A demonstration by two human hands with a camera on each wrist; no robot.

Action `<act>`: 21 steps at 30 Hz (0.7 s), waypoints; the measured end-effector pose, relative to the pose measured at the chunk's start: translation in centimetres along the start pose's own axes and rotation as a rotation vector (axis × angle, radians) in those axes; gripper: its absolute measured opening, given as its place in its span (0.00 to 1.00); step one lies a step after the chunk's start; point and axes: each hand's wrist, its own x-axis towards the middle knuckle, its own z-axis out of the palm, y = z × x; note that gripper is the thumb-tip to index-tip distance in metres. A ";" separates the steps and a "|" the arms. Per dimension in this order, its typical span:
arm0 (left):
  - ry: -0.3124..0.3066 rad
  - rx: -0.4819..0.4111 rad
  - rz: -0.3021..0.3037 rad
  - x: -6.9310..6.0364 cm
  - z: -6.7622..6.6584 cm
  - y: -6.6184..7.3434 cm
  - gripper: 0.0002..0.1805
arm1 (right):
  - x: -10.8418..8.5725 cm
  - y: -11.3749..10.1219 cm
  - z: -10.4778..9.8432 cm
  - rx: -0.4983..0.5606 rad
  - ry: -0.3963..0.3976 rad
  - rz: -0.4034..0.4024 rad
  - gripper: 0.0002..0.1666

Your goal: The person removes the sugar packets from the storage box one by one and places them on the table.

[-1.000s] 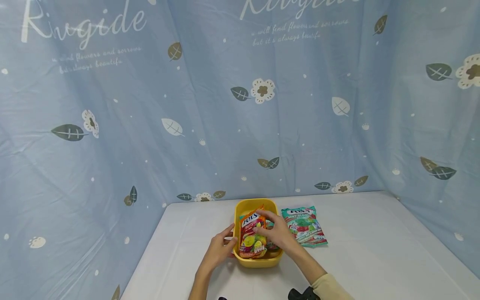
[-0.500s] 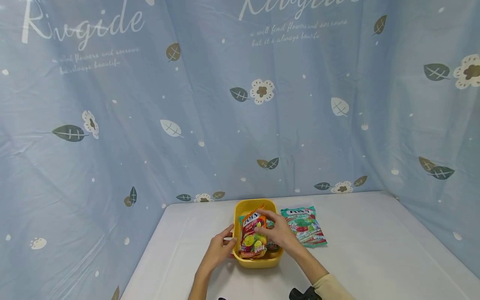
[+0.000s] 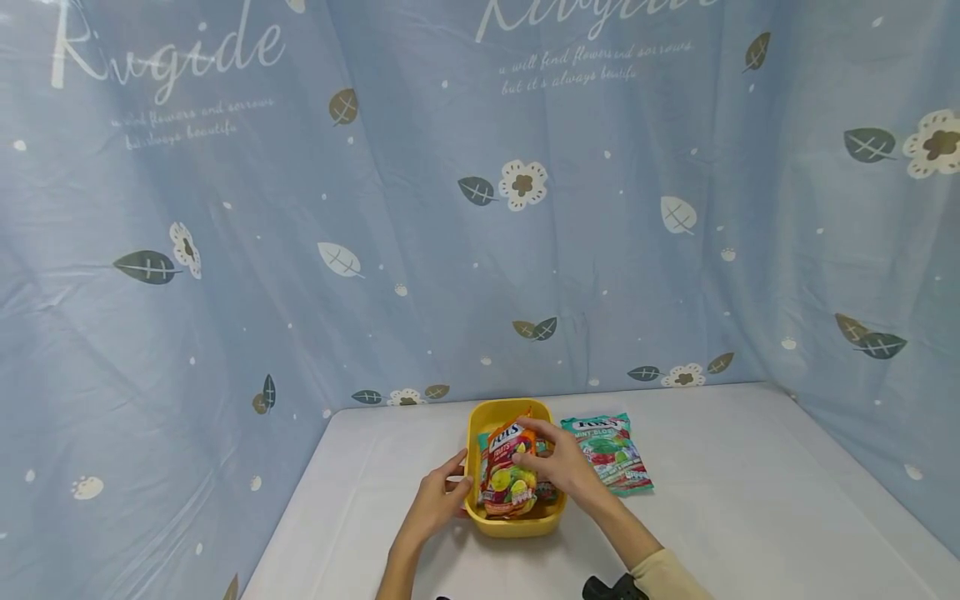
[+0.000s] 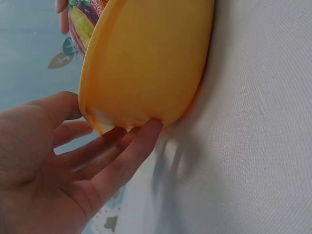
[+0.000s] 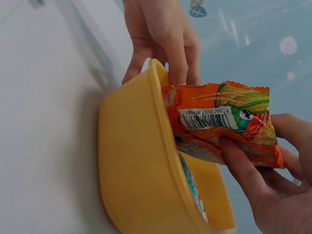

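A yellow plastic container stands on the white table. My left hand grips its left side, thumb at the rim and fingers against the outer wall. With thumb and fingers, my right hand pinches an orange bag of Fox's fruit candy. The bag is tilted, its lower part inside the container and its upper end above the rim, as the right wrist view shows with the bag's barcode side. Beneath it in the container lies a teal bag, mostly hidden.
Another teal Fox's candy bag lies flat on the table just right of the container. Behind the table hangs a blue curtain with leaves and flowers. A black strap piece is at my right wrist.
The orange candy bag has shifted very slightly to the right with my right hand. My left hand stays on the container.
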 end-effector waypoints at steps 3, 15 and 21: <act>-0.001 -0.002 0.011 0.0 0.0 0.0 0.30 | -0.1 -0.2 -0.1 0.014 -0.005 0.005 0.35; -0.006 -0.038 0.023 -0.1 -0.1 0.0 0.31 | -0.2 -0.7 -1.0 0.022 0.022 0.059 0.35; -0.001 -0.023 0.010 0.0 0.0 -0.1 0.31 | -0.3 -0.9 -1.7 0.027 0.048 0.073 0.35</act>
